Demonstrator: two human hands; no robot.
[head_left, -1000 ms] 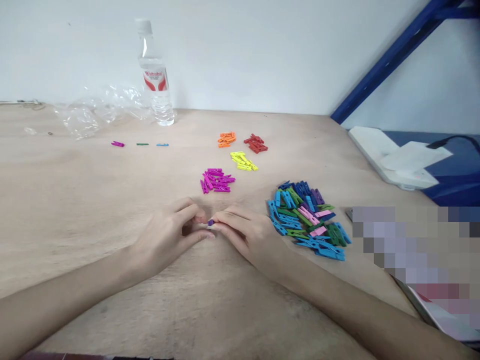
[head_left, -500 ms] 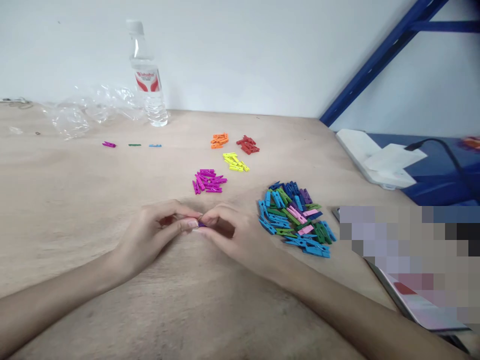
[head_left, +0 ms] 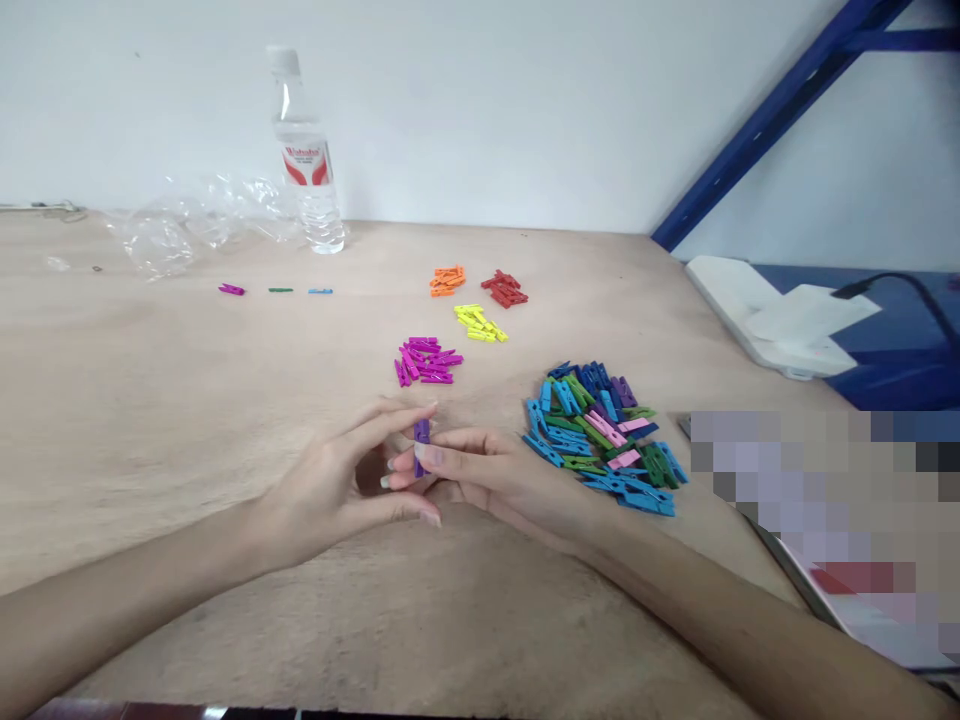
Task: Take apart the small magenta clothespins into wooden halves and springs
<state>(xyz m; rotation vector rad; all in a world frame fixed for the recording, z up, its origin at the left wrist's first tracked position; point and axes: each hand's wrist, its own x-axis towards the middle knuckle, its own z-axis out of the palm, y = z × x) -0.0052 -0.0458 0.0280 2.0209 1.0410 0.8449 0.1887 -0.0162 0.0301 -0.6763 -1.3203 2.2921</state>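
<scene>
A small purple clothespin stands roughly upright between the thumb and fingers of my right hand. My left hand is around it with thumb and fingers apart; its index fingertip is close to the pin's top, and I cannot tell whether it touches. Beside my right hand lies a mixed pile of clothespins in blue, green, pink and purple. Beyond my hands are a magenta group, a yellow group, an orange group and a red group.
Farther left lie a single magenta clothespin, a green one and a blue one. A water bottle stands by crumpled clear plastic. At right are a white device with a black cable and a blurred flat object.
The purple clothespin, mostly hidden between both hands' fingertips before, now shows upright in my right hand. My left fingers have spread apart. The view has shifted slightly.
</scene>
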